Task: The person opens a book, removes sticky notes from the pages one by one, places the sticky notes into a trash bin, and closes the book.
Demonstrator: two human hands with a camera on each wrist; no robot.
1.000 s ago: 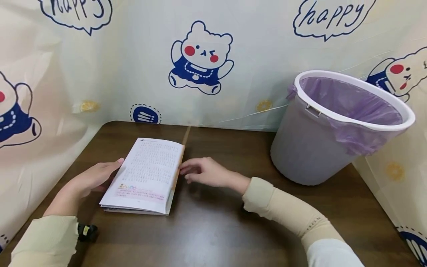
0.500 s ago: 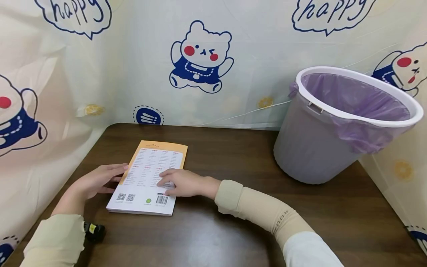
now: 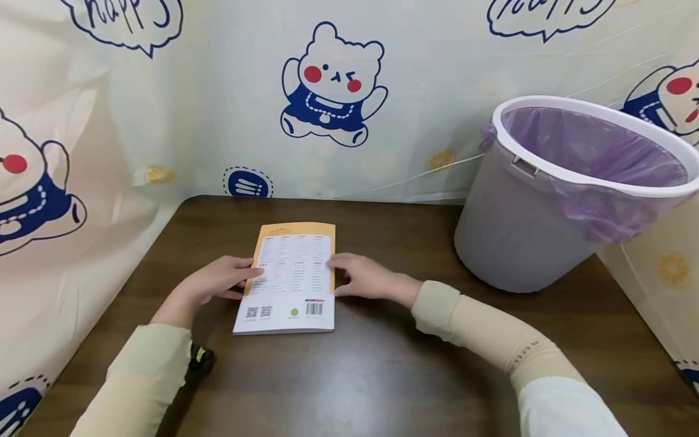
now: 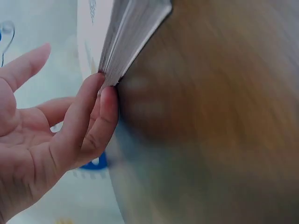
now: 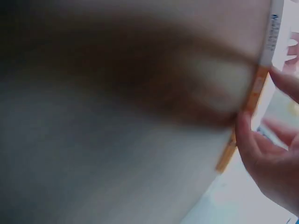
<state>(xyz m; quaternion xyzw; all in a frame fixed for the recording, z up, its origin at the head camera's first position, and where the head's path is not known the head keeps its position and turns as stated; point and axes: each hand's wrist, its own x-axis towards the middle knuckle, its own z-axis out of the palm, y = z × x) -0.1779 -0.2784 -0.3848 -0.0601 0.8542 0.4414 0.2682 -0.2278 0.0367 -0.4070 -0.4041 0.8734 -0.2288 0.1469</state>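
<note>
A closed paperback book point(image 3: 297, 279) lies on the table with its back cover up, white with an orange top, columns of small print and a barcode. My left hand point(image 3: 221, 279) is at the book's left side, its thumb over the cover's edge in the head view. In the left wrist view, two fingertips point(image 4: 108, 95) touch the page edges while the thumb stands apart. My right hand point(image 3: 368, 277) is on the other side, its fingers against the spine. The right wrist view shows the orange and white spine point(image 5: 256, 88) with fingertips touching it.
A grey bin point(image 3: 524, 224) with a white rim and a purple liner stands at the right rear of the dark wooden table point(image 3: 382, 376). Behind and beside the table hangs a pale curtain point(image 3: 426, 79) with bear drawings.
The book showed a printed page one second ago; its back cover now lies on top. It has shifted right and straightened. My right hand went from the cover to the spine.
</note>
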